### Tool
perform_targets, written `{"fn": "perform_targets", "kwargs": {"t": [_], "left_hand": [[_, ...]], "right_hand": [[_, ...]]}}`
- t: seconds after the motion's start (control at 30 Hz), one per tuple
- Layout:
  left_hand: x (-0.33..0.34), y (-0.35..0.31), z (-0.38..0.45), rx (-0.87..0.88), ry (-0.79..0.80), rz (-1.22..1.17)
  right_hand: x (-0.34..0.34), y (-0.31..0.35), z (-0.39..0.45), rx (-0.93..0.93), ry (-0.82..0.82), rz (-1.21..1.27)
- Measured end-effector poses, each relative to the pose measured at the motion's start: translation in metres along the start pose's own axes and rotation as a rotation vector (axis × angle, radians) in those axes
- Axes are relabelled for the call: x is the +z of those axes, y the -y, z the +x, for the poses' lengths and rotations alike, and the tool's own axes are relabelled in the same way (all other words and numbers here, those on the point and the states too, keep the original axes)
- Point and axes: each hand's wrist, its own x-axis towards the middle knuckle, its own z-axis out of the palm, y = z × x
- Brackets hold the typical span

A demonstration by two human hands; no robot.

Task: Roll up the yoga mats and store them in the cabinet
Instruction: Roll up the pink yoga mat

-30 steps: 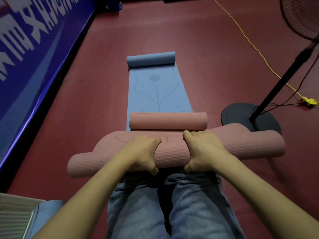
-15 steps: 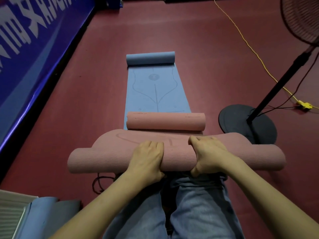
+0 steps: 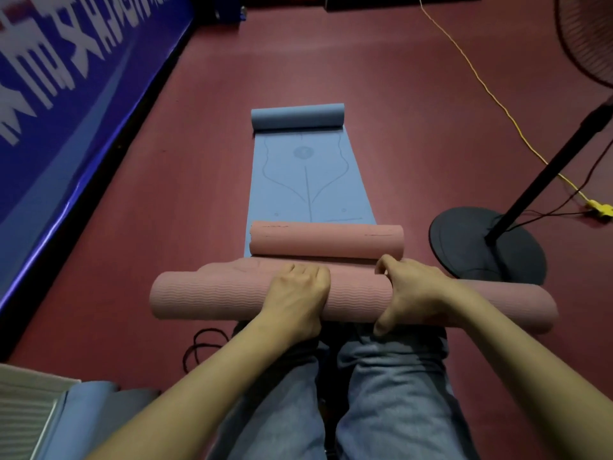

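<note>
A pink yoga mat (image 3: 215, 298) lies across the floor in front of my knees, its near end rolled into a thick tube. My left hand (image 3: 297, 298) and my right hand (image 3: 411, 293) both grip the middle of that tube, fingers curled over its top. The mat's far end (image 3: 326, 240) is curled into a smaller pink roll just beyond my hands. Under it a blue yoga mat (image 3: 308, 180) stretches away flat, with its far end (image 3: 297, 116) rolled up.
A fan's black round base (image 3: 464, 240) and slanted pole (image 3: 547, 171) stand at the right. A yellow cable (image 3: 477, 74) runs across the red floor. A blue banner wall (image 3: 49, 121) lines the left. Another blue mat (image 3: 79, 423) and a white panel (image 3: 23, 416) sit bottom left.
The rolled tube has moved forward, taking up more of the pink mat. Both hands shifted forward with it, closer to the small far roll.
</note>
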Motion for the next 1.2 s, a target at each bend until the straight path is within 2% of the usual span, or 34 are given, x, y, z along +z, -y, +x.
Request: {"fn": "perform_targets", "kwargs": {"t": [0.2,0.33,0.43,0.57,0.97,1.1,1.2], "left_hand": [[-0.023,0.012,0.025,0.026,0.159,-0.034],[-0.031,0.02,0.044,0.016,0.299,-0.085],[-0.027,0.021,0.044,-0.001,0.285,-0.105],[-0.022,0.016,0.027,-0.003,0.225,-0.11],[-0.044,-0.016,-0.064,0.031,0.336,-0.12],[-0.041,-0.017,-0.067,-0.003,0.34,-0.096],[-0.04,-0.013,-0.059,-0.02,0.339,-0.144]], "right_hand": [[0.023,-0.006,0.001,-0.083,-0.243,-0.129],[0.021,-0.001,0.007,-0.092,-0.277,-0.21],[0.019,-0.001,0.009,-0.085,-0.288,-0.2],[0.012,0.001,0.002,-0.103,-0.221,-0.233],[0.044,0.028,-0.094,-0.1,-0.078,-0.157],[0.048,0.028,-0.086,-0.085,-0.033,-0.143],[0.034,0.024,-0.069,-0.08,0.084,-0.102]]}}
